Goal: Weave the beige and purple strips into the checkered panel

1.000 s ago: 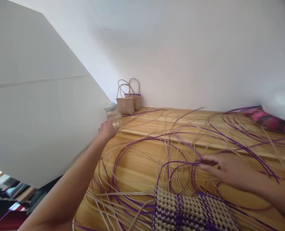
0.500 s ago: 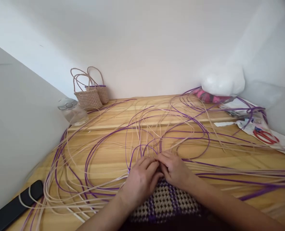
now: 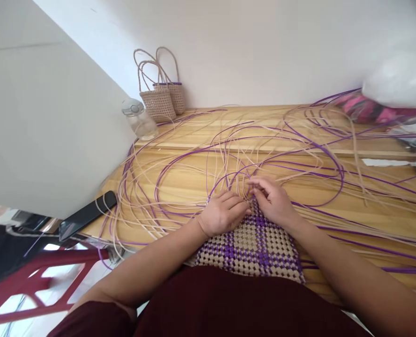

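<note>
A woven panel [image 3: 246, 238] in beige and purple check lies at the table's near edge, against my body. My left hand [image 3: 225, 213] rests on its upper left part, fingers bent over the weave. At the panel's top edge, my right hand [image 3: 269, 196] has thumb and forefinger brought together on a thin strand; which strand is too small to tell. Long loose purple strands [image 3: 180, 159] and beige strands fan out from the panel over the wooden table [image 3: 194, 128]. What lies under my left fingers is hidden.
Two small woven handbags [image 3: 159, 105] stand at the back left beside a clear bottle [image 3: 139, 121]. A black phone-like slab [image 3: 88, 215] lies at the left edge. White plastic bag [image 3: 401, 84] and pink cloth [image 3: 362, 107] sit back right. A red chair [image 3: 42, 290] stands lower left.
The view has tilted down and turned left, showing more of the panel and my lap. My hands have drawn slightly apart, the right one's fingers lifting at the top edge.
</note>
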Demonstrator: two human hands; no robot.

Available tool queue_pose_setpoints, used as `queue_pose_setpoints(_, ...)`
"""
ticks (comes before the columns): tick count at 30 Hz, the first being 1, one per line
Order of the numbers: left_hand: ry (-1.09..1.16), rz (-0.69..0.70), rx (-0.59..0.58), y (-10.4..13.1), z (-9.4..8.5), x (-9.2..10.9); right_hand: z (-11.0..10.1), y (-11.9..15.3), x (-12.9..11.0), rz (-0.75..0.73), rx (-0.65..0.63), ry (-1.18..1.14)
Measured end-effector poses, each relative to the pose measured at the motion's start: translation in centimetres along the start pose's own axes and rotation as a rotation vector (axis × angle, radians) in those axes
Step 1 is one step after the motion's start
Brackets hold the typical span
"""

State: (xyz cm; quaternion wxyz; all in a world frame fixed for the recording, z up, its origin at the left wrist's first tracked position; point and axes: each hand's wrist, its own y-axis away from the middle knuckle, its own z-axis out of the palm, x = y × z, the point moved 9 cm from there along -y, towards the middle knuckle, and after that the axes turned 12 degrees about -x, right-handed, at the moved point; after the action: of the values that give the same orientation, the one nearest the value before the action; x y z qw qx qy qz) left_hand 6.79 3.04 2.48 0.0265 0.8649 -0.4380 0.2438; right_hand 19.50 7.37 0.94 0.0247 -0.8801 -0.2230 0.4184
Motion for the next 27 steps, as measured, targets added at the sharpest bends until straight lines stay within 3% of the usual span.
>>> queue_pose_setpoints(3,0.021,-0.073,0.158,0.5,-1.6,-0.8,-0.4,0.1,1.2,0.068,0.058,-0.054)
queue_pose_setpoints(7,0.103,-0.270,0.560,2.9,-5.2,-3.3,-0.2,-0.2,2.3,0.120,0.053,-0.109)
queue_pose_setpoints(9,0.160,-0.384,0.683,4.4,-6.0,-4.4,0.0,-0.4,2.5,0.130,0.038,-0.129)
queue_pose_setpoints(12,0.170,-0.418,0.586,5.1,-5.0,-4.0,0.3,-0.6,2.6,0.130,0.018,-0.140)
queue_pose_setpoints(15,0.057,-0.352,0.410,5.2,-3.1,-1.6,0.4,-0.6,2.2,0.107,0.001,-0.113)
queue_pose_setpoints(19,-0.119,-0.225,0.336,5.4,-1.7,1.2,0.3,-0.6,1.2,0.048,-0.028,-0.045)
queue_pose_setpoints(27,-0.033,-0.250,0.398,5.5,-2.0,-0.7,1.0,-0.6,-0.6,-0.116,-0.091,0.129)
